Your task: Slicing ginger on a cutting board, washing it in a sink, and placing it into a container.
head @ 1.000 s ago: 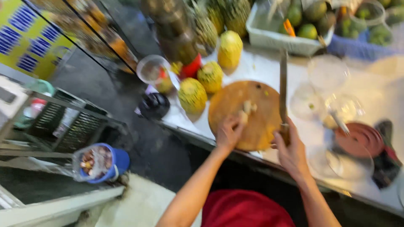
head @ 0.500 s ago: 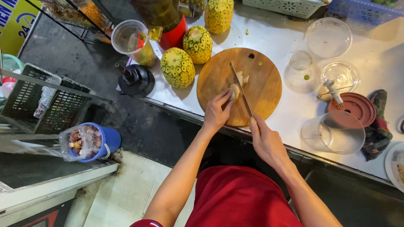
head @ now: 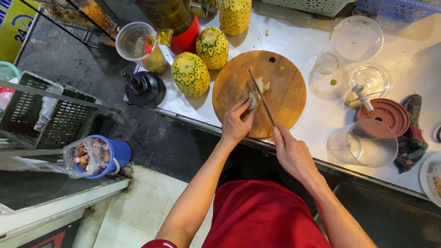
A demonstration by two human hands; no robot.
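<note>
R hand is closed round the knife handle, blade angled up-left across the round wooden cutting board; L hand pinches a small pale chunk, prob. ginger or peeled fruit core, can't tell which, w/ fingertips right beside the blade. To do this cut well, my read: curl L fingertips back so knuckles guide the blade, keep the tip down on the wood, slice w/ a short forward push, not a chop, since the piece is small & could roll. Chunk sits near board centre, just L of the blade; a 2nd pale bit lies just above it, touching the blade's far side. It looks off-white, knobbly, moist, irregular. Around: two peeled pineapples just L of the board on the steel counter, clear plastic cups & a reddish lid to the R.
</note>
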